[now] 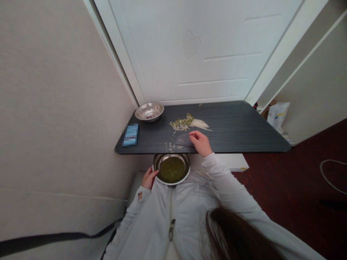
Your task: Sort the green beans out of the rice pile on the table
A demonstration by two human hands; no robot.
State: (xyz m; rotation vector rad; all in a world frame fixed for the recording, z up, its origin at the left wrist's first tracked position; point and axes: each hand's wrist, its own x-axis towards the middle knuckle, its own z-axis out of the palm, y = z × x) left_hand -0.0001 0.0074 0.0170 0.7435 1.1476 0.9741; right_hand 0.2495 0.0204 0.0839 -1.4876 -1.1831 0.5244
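Observation:
My left hand grips the rim of a steel bowl filled with green beans, held just below the near edge of the dark table. My right hand rests on the table near its front edge, fingers curled together and touching the surface beside a few scattered grains. Beyond it lies a pile of mixed green beans and white rice, with a separate heap of white rice to its right.
An empty steel bowl sits at the table's far left corner. A blue blurred packet lies at the left edge. A white door stands behind the table, a wall at left, a white bag on the floor at right.

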